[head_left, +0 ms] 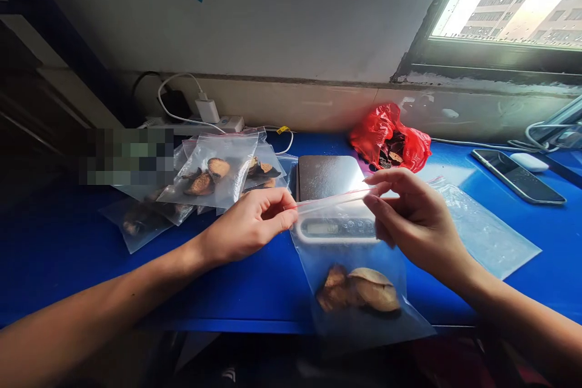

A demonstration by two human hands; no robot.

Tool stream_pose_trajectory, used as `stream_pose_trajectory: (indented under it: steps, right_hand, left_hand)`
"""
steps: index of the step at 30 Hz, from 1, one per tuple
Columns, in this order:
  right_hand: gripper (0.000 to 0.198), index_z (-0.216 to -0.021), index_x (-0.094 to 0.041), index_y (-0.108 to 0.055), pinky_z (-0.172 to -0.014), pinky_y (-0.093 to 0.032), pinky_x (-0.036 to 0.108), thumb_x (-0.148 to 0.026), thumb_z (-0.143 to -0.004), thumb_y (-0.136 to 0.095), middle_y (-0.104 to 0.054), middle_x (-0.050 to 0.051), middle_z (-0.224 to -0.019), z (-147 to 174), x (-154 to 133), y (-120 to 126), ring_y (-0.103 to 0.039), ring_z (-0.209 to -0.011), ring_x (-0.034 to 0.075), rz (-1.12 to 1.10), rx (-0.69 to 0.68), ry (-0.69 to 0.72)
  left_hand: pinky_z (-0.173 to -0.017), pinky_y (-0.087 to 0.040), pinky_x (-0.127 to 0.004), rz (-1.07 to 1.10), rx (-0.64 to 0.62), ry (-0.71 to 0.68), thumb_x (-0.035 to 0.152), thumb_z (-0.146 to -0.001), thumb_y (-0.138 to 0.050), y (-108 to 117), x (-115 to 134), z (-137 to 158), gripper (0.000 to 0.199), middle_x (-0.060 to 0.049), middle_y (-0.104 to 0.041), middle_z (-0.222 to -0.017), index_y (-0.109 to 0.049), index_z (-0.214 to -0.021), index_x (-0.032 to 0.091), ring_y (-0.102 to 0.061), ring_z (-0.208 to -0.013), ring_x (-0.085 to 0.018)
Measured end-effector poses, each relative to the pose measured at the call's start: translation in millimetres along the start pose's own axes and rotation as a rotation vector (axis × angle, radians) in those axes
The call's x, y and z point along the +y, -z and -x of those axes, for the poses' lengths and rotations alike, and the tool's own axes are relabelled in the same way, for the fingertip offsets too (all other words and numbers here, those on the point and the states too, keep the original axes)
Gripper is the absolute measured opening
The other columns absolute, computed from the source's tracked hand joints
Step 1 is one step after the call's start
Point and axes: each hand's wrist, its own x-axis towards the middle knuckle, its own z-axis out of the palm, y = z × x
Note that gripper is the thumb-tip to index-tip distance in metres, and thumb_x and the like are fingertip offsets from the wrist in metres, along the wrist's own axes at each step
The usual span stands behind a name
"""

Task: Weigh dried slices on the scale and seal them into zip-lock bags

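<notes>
A clear zip-lock bag point(364, 327) hangs between my hands in front of a kitchen scale point(330, 177), its lower end past the table's front edge. Dried brown slices point(370, 291) lie inside it. My left hand point(254, 218) pinches the left corner of the bag's zip edge. Thumb and fingers of my right hand point(407, 215) close on the same edge towards its right end. Through the upper part of the bag, the scale's display and buttons show dimly.
Filled zip-lock bags point(204, 163) are piled at the left, near a power strip point(231, 124) with chargers. Behind the scale sits an open red plastic bag point(388, 136) of dried pieces. Flat clear bags point(495, 230) and a phone point(518, 176) lie on the right of the blue table point(254, 297).
</notes>
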Motion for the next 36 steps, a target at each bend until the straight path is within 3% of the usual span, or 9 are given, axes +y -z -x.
stream_pose_trajectory:
  steps: [4, 8, 10, 12, 14, 18, 20, 27, 36]
  right_hand:
    - [0.019, -0.11, -0.025, -0.054, -0.03, -0.035, 0.016, -0.026, -0.091, -0.059, -0.055, -0.003, -0.077, -2.3, 2.3, 10.3, -0.045, -0.038, 0.003, 0.136, 0.005, 0.052]
    - [0.017, -0.107, -0.021, -0.057, -0.052, -0.05, 0.026, -0.024, -0.091, -0.058, -0.06, 0.004, -0.086, -6.3, 0.4, 14.2, -0.056, -0.06, 0.011, 0.52, 0.069, 0.283]
    - [0.026, -0.114, -0.02, -0.056, -0.073, -0.054, 0.037, -0.023, -0.089, -0.06, -0.062, 0.01, -0.101, -1.9, -4.9, 7.2, -0.061, -0.085, 0.02, 0.689, 0.043, 0.462]
    - [0.035, -0.123, -0.018, -0.053, -0.088, -0.05, 0.044, -0.022, -0.089, -0.059, -0.062, 0.014, -0.113, 6.3, -11.2, -3.7, -0.057, -0.108, 0.027, 0.77, -0.112, 0.6]
    - [0.03, -0.119, -0.017, -0.057, -0.092, -0.047, 0.045, -0.019, -0.089, -0.057, -0.065, 0.013, -0.111, 14.1, -15.6, -13.5, -0.055, -0.113, 0.028, 0.79, -0.265, 0.651]
    - [0.009, -0.091, -0.017, -0.063, -0.072, -0.042, 0.036, -0.018, -0.089, -0.054, -0.066, 0.005, -0.079, 17.1, -15.6, -18.6, -0.056, -0.075, 0.019, 0.805, -0.364, 0.557]
    - [0.013, -0.08, -0.018, -0.061, -0.066, -0.036, 0.034, -0.019, -0.091, -0.053, -0.061, 0.002, -0.071, 14.6, -13.7, -16.6, -0.049, -0.065, 0.016, 0.831, -0.399, 0.509]
    - [0.016, -0.074, -0.018, -0.054, -0.07, -0.029, 0.033, -0.015, -0.09, -0.052, -0.059, -0.001, -0.069, 11.8, -17.6, -16.3, -0.046, -0.066, 0.014, 0.803, -0.372, 0.484]
    - [0.012, -0.075, -0.021, -0.058, -0.076, -0.031, 0.036, -0.014, -0.086, -0.057, -0.064, -0.001, -0.07, -7.8, -13.6, 7.9, -0.054, -0.071, 0.016, 0.811, -0.194, 0.512]
  left_hand:
    - [-0.051, -0.034, -0.022, -0.073, 0.035, 0.023, 0.038, -0.082, -0.059, 1.5, -1.0, 2.1, 0.025, 0.004, -0.048, -0.059, -0.055, -0.068, 0.017, -0.042, -0.055, -0.01]
    - [-0.052, -0.036, -0.023, -0.24, 0.133, -0.045, 0.035, -0.085, -0.058, -0.5, -0.8, 2.6, 0.023, 0.003, -0.055, -0.06, -0.059, -0.07, 0.017, -0.048, -0.055, -0.012]
    - [-0.054, -0.039, -0.024, -0.342, 0.149, -0.168, 0.028, -0.088, -0.056, -8.3, -0.5, 3.8, 0.019, 0.001, -0.06, -0.064, -0.061, -0.073, 0.017, -0.054, -0.059, -0.013]
    - [-0.056, -0.042, -0.024, -0.433, 0.124, -0.367, 0.021, -0.09, -0.052, -19.6, -1.2, 6.2, 0.017, 0.0, -0.061, -0.068, -0.06, -0.076, 0.017, -0.056, -0.061, -0.013]
    - [-0.057, -0.044, -0.025, -0.502, 0.097, -0.556, 0.017, -0.092, -0.049, -30.4, -3.0, 9.4, 0.017, -0.001, -0.06, -0.07, -0.057, -0.077, 0.017, -0.055, -0.061, -0.013]
    - [-0.058, -0.046, -0.025, -0.508, 0.093, -0.631, 0.014, -0.092, -0.049, -39.2, -7.6, 12.9, 0.014, 0.0, -0.059, -0.07, -0.057, -0.081, 0.017, -0.056, -0.061, -0.013]
    - [-0.058, -0.046, -0.024, -0.487, 0.097, -0.612, 0.014, -0.092, -0.05, -38.6, -8.5, 12.2, 0.012, 0.0, -0.059, -0.069, -0.058, -0.084, 0.017, -0.057, -0.061, -0.013]
    - [-0.058, -0.045, -0.024, -0.504, 0.112, -0.651, 0.012, -0.09, -0.05, -34.1, 1.0, 10.5, 0.012, -0.001, -0.059, -0.07, -0.057, -0.082, 0.017, -0.055, -0.06, -0.013]
    - [-0.056, -0.043, -0.023, -0.511, 0.179, -0.547, 0.012, -0.088, -0.052, -10.2, 13.2, 15.3, 0.015, 0.001, -0.061, -0.067, -0.059, -0.076, 0.017, -0.056, -0.059, -0.011]
